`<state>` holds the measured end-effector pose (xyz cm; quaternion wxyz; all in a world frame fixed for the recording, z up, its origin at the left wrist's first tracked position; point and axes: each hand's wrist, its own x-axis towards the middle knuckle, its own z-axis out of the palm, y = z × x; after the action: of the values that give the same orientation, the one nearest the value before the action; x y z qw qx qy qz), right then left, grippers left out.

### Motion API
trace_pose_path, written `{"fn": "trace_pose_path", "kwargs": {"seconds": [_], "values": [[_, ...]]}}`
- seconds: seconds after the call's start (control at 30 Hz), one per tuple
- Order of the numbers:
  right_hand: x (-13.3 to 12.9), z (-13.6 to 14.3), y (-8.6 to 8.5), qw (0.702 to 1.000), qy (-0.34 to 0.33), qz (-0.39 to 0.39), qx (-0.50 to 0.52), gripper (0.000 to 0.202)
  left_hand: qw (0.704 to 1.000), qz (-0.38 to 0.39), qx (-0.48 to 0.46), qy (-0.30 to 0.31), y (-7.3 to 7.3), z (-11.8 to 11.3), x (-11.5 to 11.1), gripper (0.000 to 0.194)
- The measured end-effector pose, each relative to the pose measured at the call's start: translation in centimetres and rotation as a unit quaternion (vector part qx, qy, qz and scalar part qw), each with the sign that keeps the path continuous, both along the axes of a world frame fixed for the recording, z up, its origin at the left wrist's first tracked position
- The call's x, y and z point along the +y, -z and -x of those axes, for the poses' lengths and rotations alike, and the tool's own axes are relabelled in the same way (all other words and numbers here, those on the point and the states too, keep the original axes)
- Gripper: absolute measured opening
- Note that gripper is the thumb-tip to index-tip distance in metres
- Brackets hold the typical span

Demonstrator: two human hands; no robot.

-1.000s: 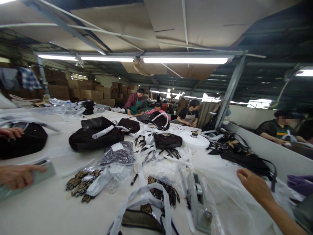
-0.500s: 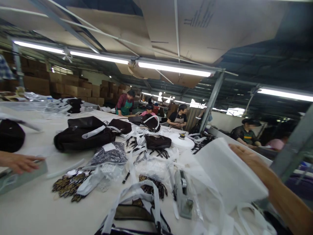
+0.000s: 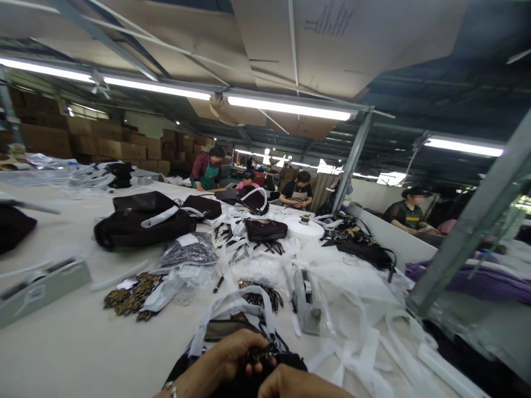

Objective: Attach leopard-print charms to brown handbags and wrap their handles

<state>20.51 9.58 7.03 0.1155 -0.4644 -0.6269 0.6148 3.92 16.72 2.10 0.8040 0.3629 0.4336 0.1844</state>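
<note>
The dark bag (image 3: 222, 330) sits at the near edge of the view, directly in front of the person, its handles (image 3: 269, 318) in pale wrapping arching up behind the hands. The left hand (image 3: 232, 351) is over its front, thumb on top and fingers curled around a small dark-and-gold piece (image 3: 264, 351), which looks gripped from both sides. The right hand (image 3: 286, 381) lies just beside it at the bottom of the frame, knuckles bent; its fingertips are hidden, so I cannot tell whether it pinches anything. What suits this handling, I judge, is a light but sure hold on the piece — it is small, and its dark parts are hard to pick out against the dark bag, so turning it toward the tube lights (image 3: 290, 108) should help the eye. Working low and close to the bag would mean that a dropped piece falls on it rather than among the white strips (image 3: 357, 354) to the right. The handles stand near the fingers, and their wrapping could catch or crease, so small motions of the wrist seem better than wide ones. It would also pay to keep both elbows in: a tape dispenser (image 3: 309, 309) stands beyond the bag on the right, and a similarly patterned heap (image 3: 265, 297) lies just behind the handles, where pieces could easily be nudged and tangle — one piece at a time seems the safer way.
</note>
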Motion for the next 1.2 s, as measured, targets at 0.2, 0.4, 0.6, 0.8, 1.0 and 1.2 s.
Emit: {"fn": "trace_pose_path", "kwargs": {"seconds": [0.2, 0.4, 0.6, 0.8, 1.0, 1.2], "values": [[2.7, 0.6, 6.0, 0.973, 0.202, -0.107, -0.042, 0.018, 0.999, -0.003, 0.022, 0.031, -0.6, 0.4, 1.3, 0.007], [2.1, -0.7, 6.5, 0.934, 0.341, -0.04, 0.103, 0.028, 1.0, 0.009, 0.006, 0.0, 1.0, -0.1, 0.0, 0.014], [-1.9, -1.2, 4.6, 0.861, 0.257, 0.205, 0.387, 0.052, 0.998, -0.024, -0.018, -0.061, 2.0, 0.0, -1.4, 0.022], [-3.7, -0.2, 3.4, 0.813, 0.321, 0.272, 0.403, 0.037, 0.992, -0.108, 0.06, -0.02, 1.1, 0.2, -1.5, 0.03], [-3.4, 2.0, 6.5, 0.752, 0.449, 0.317, 0.363, 0.017, 0.969, -0.205, 0.137, 0.013, -0.6, 0.5, -0.6, 0.013], [-2.3, 4.1, 7.7, 0.729, 0.421, 0.281, 0.461, 0.021, 0.953, -0.226, 0.192, 0.058, -1.7, 1.0, -2.5, 0.03]]}}
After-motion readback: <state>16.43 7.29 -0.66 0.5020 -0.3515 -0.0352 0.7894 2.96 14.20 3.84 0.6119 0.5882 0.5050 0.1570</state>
